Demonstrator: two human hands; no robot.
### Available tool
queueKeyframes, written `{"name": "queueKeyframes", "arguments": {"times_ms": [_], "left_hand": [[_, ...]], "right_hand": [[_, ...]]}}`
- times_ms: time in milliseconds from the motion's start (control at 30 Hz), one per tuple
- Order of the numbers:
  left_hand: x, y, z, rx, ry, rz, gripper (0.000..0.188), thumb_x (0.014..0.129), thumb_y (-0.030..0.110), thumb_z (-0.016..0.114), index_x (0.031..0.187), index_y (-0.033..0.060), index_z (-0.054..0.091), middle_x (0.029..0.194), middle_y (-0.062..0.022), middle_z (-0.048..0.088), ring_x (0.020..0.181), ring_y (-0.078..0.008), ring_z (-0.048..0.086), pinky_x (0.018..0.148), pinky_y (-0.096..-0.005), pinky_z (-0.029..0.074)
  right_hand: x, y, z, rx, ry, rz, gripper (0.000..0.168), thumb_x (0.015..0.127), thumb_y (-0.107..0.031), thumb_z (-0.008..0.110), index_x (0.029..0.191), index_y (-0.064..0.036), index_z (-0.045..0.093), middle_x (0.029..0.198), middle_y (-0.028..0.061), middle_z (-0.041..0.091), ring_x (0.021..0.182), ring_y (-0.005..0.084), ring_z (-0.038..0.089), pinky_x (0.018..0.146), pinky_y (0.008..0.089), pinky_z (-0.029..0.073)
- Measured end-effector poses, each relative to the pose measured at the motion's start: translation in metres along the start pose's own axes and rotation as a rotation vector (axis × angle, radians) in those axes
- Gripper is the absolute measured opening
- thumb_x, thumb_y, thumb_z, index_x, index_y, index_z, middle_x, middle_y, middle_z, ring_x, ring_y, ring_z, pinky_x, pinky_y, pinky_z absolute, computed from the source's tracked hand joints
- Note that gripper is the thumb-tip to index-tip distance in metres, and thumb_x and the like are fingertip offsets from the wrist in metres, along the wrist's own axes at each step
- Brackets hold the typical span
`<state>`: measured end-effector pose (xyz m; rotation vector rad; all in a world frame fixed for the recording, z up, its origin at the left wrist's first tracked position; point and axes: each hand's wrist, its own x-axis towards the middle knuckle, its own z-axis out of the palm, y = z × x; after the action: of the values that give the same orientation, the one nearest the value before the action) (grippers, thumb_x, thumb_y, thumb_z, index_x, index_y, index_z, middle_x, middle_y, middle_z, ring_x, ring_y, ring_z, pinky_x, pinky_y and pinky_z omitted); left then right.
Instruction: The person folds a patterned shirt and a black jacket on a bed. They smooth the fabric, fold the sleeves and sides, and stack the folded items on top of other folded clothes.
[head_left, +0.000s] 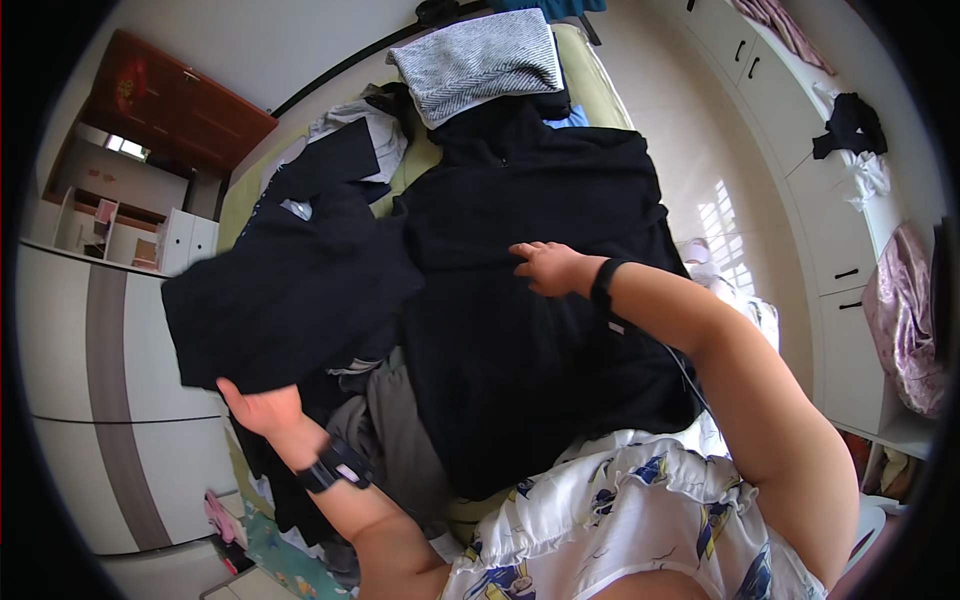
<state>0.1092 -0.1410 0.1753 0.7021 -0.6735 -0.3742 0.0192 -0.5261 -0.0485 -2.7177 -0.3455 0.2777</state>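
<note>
A large black garment (480, 330) with a collar and a small zip pull lies spread on the bed. Over its middle is my right hand (551, 268), palm down with fingers apart; whether it touches the cloth I cannot tell. To the left, my left hand (262, 405) holds the lower edge of a folded black cloth garment (277, 285), its thumb in sight and its fingers hidden beneath. Dark clothes (330, 150) and a light grey garment (386, 146) lie just beyond it. Both wrists wear black bands.
A grey-and-white herringbone folded textile (480, 64) lies at the bed's far end. Grey cloth (397, 420) and other clothes are heaped at the near left. White cabinets (795, 112) line the right wall, beyond the tiled floor. A brown door (176, 90) stands at upper left.
</note>
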Motion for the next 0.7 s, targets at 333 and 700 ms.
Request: {"name": "queueKeyframes", "arguments": {"times_ms": [333, 700], "left_hand": [[-0.085, -0.009, -0.015, 0.135, 0.198, -0.228, 0.061, 0.089, 0.034, 0.049, 0.138, 0.0026, 0.03, 0.143, -0.011, 0.032, 0.13, -0.0298, 0.03, 0.109, -0.0458, 0.017], [-0.091, -0.217, 0.019, 0.756, -0.864, -1.458, 0.06, 0.084, 0.029, 0.062, 0.132, 0.0006, 0.039, 0.131, -0.0171, 0.045, 0.125, -0.0242, 0.039, 0.104, -0.0323, 0.03]], "right_hand": [[0.064, 0.002, 0.036, 0.053, -0.047, 0.318, 0.042, 0.081, -0.019, 0.057, 0.12, -0.005, 0.055, 0.136, 0.0098, 0.038, 0.127, 0.0261, 0.036, 0.095, 0.0356, 0.039], [-0.101, 0.057, -0.078, 1.227, 0.613, 0.182, 0.025, 0.09, -0.016, 0.055, 0.106, 0.001, 0.06, 0.111, 0.0028, 0.057, 0.102, 0.0093, 0.05, 0.091, 0.0243, 0.037]]}}
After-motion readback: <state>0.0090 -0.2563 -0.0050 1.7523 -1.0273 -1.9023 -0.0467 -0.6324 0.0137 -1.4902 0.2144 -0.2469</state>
